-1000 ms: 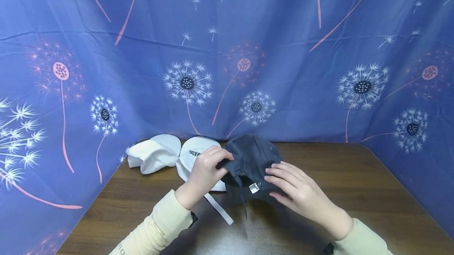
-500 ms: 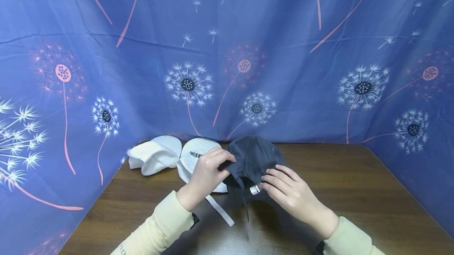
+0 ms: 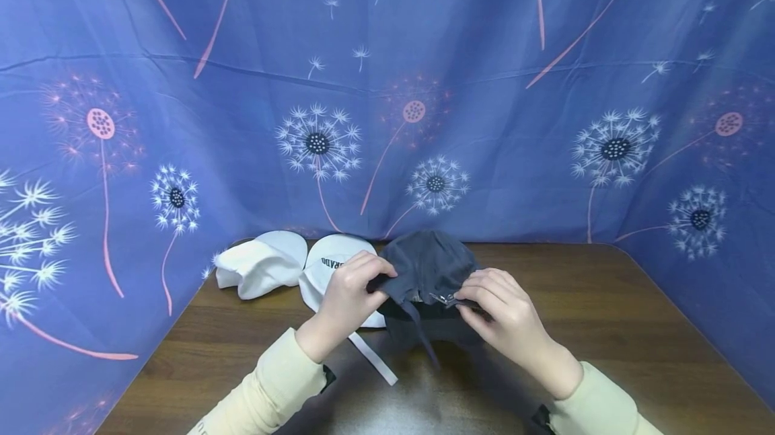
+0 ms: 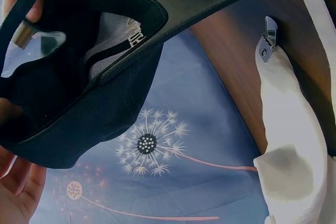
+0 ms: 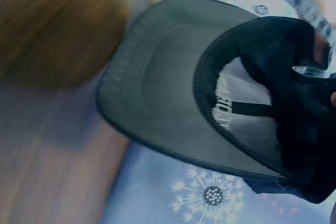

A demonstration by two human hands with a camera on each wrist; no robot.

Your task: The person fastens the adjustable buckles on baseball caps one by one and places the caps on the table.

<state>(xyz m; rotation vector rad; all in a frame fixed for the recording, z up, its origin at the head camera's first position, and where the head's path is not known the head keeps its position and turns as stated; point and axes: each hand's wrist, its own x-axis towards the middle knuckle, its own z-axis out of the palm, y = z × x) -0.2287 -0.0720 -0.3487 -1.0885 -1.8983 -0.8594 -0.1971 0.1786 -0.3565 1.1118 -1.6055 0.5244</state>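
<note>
A dark baseball cap (image 3: 430, 257) is held up with its back opening toward me and its brim hanging low. My left hand (image 3: 351, 290) pinches the left rear edge, where a loose dark strap (image 3: 420, 334) dangles. My right hand (image 3: 505, 310) pinches the right rear edge beside a small metal clasp (image 3: 447, 298). In the left wrist view, fingers (image 4: 23, 187) lie under the crown. The grey brim underside (image 5: 163, 82) and a pale inner panel with lettering (image 5: 241, 108) show in the right wrist view.
Two white caps lie at the back left: a crumpled one (image 3: 260, 265) and a lettered one (image 3: 321, 270). A white strap (image 3: 374, 360) extends forward across the brown wooden table (image 3: 569, 294). Blue dandelion-print cloth (image 3: 521, 152) stands behind.
My right hand has gone from open fingers beside the cap to pinching its rear edge by the clasp. The clasp has tilted up with that edge. My left hand keeps its hold.
</note>
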